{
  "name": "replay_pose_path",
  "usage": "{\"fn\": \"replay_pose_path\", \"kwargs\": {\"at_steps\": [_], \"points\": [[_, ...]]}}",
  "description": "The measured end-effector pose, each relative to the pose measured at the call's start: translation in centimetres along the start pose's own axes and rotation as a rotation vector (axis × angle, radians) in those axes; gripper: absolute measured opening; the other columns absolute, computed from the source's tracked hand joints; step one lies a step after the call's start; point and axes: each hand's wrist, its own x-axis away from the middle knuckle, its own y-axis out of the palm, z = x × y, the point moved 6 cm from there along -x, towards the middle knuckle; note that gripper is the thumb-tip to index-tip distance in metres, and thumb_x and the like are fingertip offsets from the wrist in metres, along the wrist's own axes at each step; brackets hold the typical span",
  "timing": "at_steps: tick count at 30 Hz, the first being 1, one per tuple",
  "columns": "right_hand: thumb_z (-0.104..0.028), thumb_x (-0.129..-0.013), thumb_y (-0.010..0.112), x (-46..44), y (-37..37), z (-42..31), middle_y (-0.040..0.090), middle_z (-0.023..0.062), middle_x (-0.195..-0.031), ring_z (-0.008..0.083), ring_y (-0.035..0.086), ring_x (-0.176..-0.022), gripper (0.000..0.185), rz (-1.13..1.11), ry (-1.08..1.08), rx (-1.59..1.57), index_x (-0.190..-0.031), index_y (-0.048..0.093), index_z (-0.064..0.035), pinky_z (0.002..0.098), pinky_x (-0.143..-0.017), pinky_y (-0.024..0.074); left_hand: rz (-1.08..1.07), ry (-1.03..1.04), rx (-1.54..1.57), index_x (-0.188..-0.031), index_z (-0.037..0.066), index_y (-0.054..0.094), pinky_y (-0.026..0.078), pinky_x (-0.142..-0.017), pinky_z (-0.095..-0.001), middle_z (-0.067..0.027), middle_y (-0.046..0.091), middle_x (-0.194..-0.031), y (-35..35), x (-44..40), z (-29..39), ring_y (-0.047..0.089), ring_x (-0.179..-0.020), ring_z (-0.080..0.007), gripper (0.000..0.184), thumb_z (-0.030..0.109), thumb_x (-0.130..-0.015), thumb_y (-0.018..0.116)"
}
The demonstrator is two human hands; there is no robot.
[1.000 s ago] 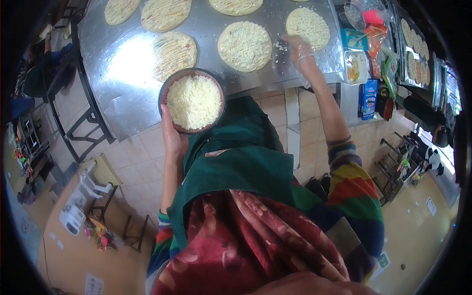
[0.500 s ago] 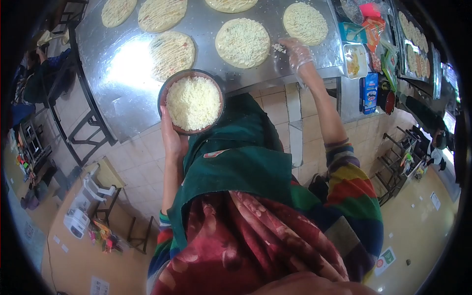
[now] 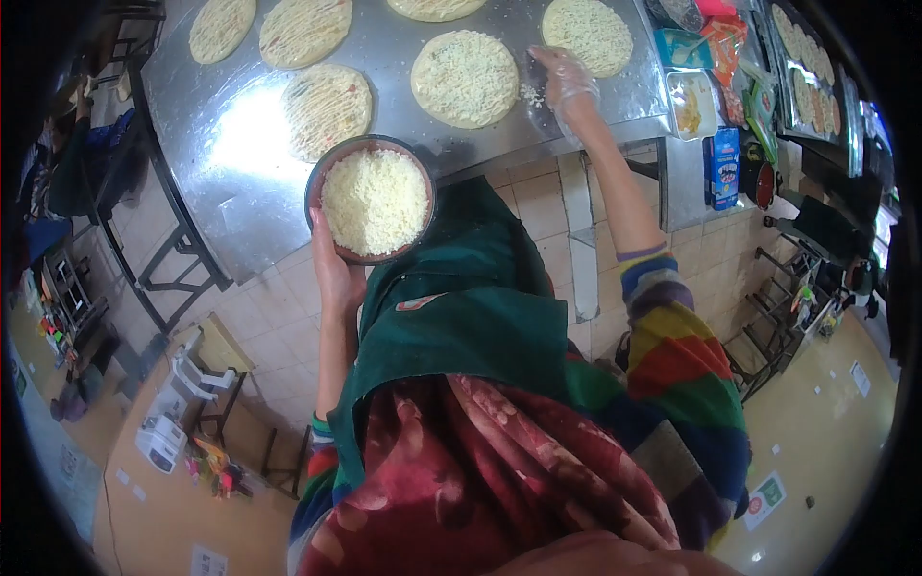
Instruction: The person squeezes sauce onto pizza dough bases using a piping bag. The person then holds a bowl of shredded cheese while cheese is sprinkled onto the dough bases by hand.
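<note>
My left hand (image 3: 336, 274) is wrapped round the side of a brown bowl (image 3: 428, 216) filled with white grated cheese (image 3: 375, 202), held at the table's near edge. In a clear plastic glove, my right hand (image 3: 569, 84) hovers above the metal table with fingers stretched out and no cheese visible in them. A few cheese crumbs (image 3: 531, 94) lie beside it on the metal. The nearest round pizza base (image 3: 588, 36) is just past my fingertips, covered with cheese. Left of it lies another cheese-topped base (image 3: 465, 79). A base with sauce streaks (image 3: 327, 113) sits behind the bowl.
More streaked bases (image 3: 305, 31) lie along the far side of the metal table (image 3: 221, 206). At the right stand a white tub (image 3: 693, 106), a blue box (image 3: 722, 168) and an orange packet (image 3: 725, 43). Trays of small rounds (image 3: 814, 96) are farther right.
My right hand has moved up and slightly left, away from the crumbs on the table, toward the far right base. My left hand still holds the bowl. The view has shifted slightly.
</note>
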Motion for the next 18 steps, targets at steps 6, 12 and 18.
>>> {"fn": "replay_pose_path", "kwargs": {"at_steps": [6,12,18], "points": [[0.003,-0.085,0.047,2.8,-1.0,-3.9,0.057,0.0144,-0.123,0.0316,0.056,-0.11,0.036,-0.119,-0.016,0.055,-0.115,0.063,-0.0093,0.0372,-0.098,0.0441,-0.005,0.0,0.002,-0.141,0.005,0.032,0.037,-0.105,-0.0426,-0.0122,0.042,-0.14,0.1,0.4,0.1,0.043,-0.127,-0.0262,0.064,0.051,-0.097,0.038],[-0.006,-0.088,0.053,4.2,-2.2,0.5,0.058,0.0175,-0.12,0.0316,0.055,-0.112,0.036,-0.202,0.172,-0.243,-0.122,0.059,-0.0126,0.0378,-0.096,0.0443,0.025,-0.031,0.022,-0.141,0.003,0.03,0.037,-0.105,-0.0407,-0.0134,0.041,-0.14,-0.1,0.6,-0.1,0.043,-0.128,-0.0258,0.062,0.048,-0.099,0.035],[-0.014,-0.088,0.061,5.8,-0.4,-1.5,0.058,0.0199,-0.114,0.0345,0.054,-0.108,0.033,0.016,0.018,-0.019,-0.121,0.06,-0.0114,0.0392,-0.092,0.0461,0.026,-0.012,0.026,-0.141,0.001,0.029,0.035,-0.106,-0.0397,-0.0134,0.041,-0.141,0.1,0.1,-0.1,0.041,-0.129,-0.0251,0.061,0.046,-0.1,0.033]]}}
